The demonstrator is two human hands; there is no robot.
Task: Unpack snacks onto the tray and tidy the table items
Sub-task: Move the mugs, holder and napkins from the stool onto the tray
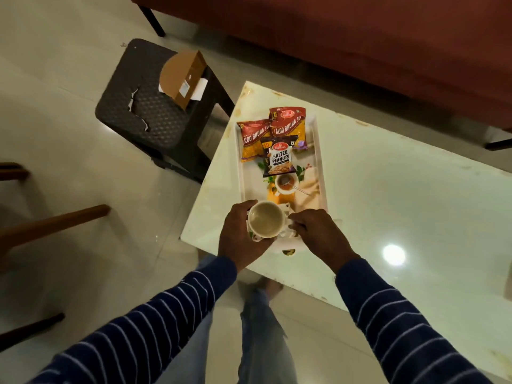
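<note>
A white printed tray [319, 151] lies on the pale table [388, 195]. Two red Aloo Bhujia Sev packets [288, 126] lie at its far end, a dark Salted Peanuts packet [279, 160] just below them. My left hand [241, 236] grips an empty cream cup [266, 223] over the tray's near end. My right hand [318, 234] rests beside the cup, fingers curled on something white there; I cannot tell whether it is the cup's handle or a saucer.
A black plastic stool [149, 115] stands left of the table with an open brown cardboard box [182, 79] on it. A red-brown sofa [360, 37] runs along the far side. Wooden chair parts [55, 223] are at the left. My legs stand at the table's near corner.
</note>
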